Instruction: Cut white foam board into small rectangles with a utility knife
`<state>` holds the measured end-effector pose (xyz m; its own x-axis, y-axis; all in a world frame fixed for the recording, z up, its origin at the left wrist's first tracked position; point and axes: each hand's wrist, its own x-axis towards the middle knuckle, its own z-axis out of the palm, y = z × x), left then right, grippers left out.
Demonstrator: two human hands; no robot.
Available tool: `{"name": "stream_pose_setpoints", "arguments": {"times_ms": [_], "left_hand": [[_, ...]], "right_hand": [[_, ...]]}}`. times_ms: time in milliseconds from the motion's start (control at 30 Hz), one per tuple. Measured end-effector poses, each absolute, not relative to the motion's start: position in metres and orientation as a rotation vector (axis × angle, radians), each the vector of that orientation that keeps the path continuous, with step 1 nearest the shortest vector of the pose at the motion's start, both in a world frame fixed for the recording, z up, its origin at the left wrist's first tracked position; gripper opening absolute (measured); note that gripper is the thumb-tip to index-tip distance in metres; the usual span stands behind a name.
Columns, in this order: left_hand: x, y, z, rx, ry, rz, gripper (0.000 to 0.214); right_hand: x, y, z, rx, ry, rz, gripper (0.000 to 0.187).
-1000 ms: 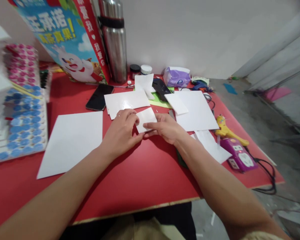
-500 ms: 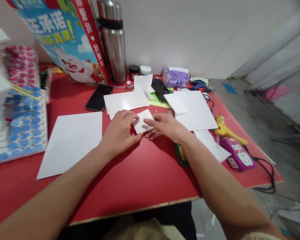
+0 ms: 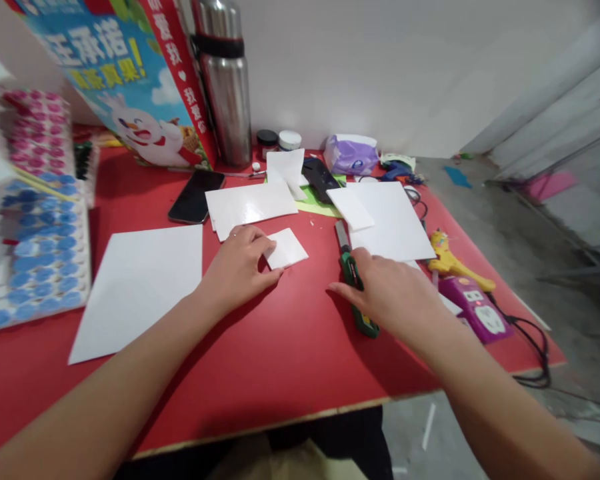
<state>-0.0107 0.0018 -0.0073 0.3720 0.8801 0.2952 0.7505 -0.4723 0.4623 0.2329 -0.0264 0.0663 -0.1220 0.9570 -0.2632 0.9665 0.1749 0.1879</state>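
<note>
My left hand (image 3: 239, 265) rests on the red table (image 3: 280, 353), its fingers curled onto the near left corner of a small white card (image 3: 287, 249) that lies flat. My right hand (image 3: 387, 293) has come down over a green utility knife (image 3: 353, 277) with its blade pointing away from me; the fingers curl around the handle, touching it, though a firm grasp is not clear. Larger white sheets lie around: one at the left (image 3: 140, 283), one behind the card (image 3: 250, 205), one at the right (image 3: 387, 217).
A black phone (image 3: 196, 197), a steel flask (image 3: 225, 87) and a colourful box (image 3: 125, 80) stand at the back. Trays of blue and pink caps (image 3: 40, 253) fill the left. A tissue pack (image 3: 353, 153), yellow toy (image 3: 453, 260), purple power strip (image 3: 473, 310) and cable lie right.
My right hand let go of the small card and moved right and nearer to me, onto the green knife. The card now lies flat under my left fingers only.
</note>
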Motion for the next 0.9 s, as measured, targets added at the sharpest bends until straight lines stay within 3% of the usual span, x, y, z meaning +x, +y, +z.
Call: {"name": "stream_pose_setpoints", "arguments": {"times_ms": [133,267,400,600,733,900], "left_hand": [[-0.012,0.000,-0.011,2.392,1.453,0.794,0.026],[-0.012,0.000,-0.013,2.429,1.450,0.802,0.028],[-0.013,0.002,-0.013,2.455,1.433,0.795,0.029],[-0.014,0.002,-0.014,2.470,1.435,0.782,0.026],[-0.013,0.002,-0.013,2.482,1.433,0.788,0.022],[-0.011,0.002,-0.011,2.487,1.438,0.764,0.019]], "right_hand": [[0.231,-0.034,0.048,1.888,2.080,-0.037,0.033],[0.234,-0.037,0.049,2.008,2.050,-0.072,0.030],[0.243,-0.036,0.061,2.090,2.230,-0.189,0.038],[0.226,-0.014,0.077,1.891,2.478,-0.688,0.065],[0.207,-0.003,0.078,1.718,2.471,-0.787,0.061],[0.199,-0.008,0.082,1.645,2.424,-0.681,0.061]]}}
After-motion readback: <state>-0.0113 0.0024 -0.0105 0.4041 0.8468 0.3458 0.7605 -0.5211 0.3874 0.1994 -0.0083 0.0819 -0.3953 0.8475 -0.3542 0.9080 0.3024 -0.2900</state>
